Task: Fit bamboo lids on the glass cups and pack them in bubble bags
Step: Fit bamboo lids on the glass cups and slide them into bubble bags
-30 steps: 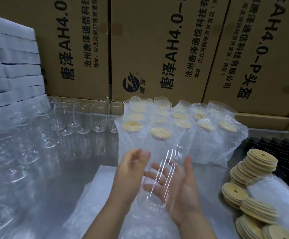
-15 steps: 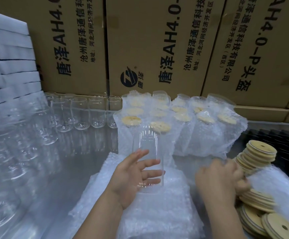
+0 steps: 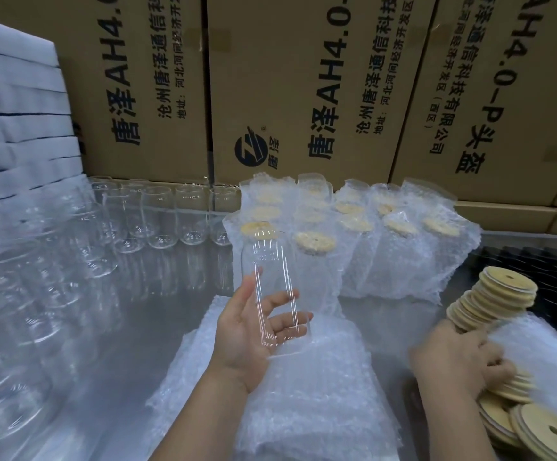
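Observation:
My left hand (image 3: pixel 253 334) holds a clear glass cup (image 3: pixel 270 271) upright above a stack of flat bubble bags (image 3: pixel 303 394); the cup has no lid. My right hand (image 3: pixel 453 357) rests on the pile of round bamboo lids (image 3: pixel 500 294) at the right, its fingers curled onto lids lying low in the pile (image 3: pixel 516 387); whether it grips one I cannot tell. Behind the cup stand several packed cups in bubble bags (image 3: pixel 386 247), each with a bamboo lid showing through.
Rows of bare glass cups (image 3: pixel 157 217) stand at the back left and along the left edge on the shiny metal table (image 3: pixel 144 311). White foam sheets (image 3: pixel 14 111) are stacked far left. Cardboard boxes (image 3: pixel 303 78) wall the back. Dark items (image 3: pixel 536 257) lie far right.
The right hand left the cup and went right to the lid pile. The left hand keeps the cup and has raised it upright.

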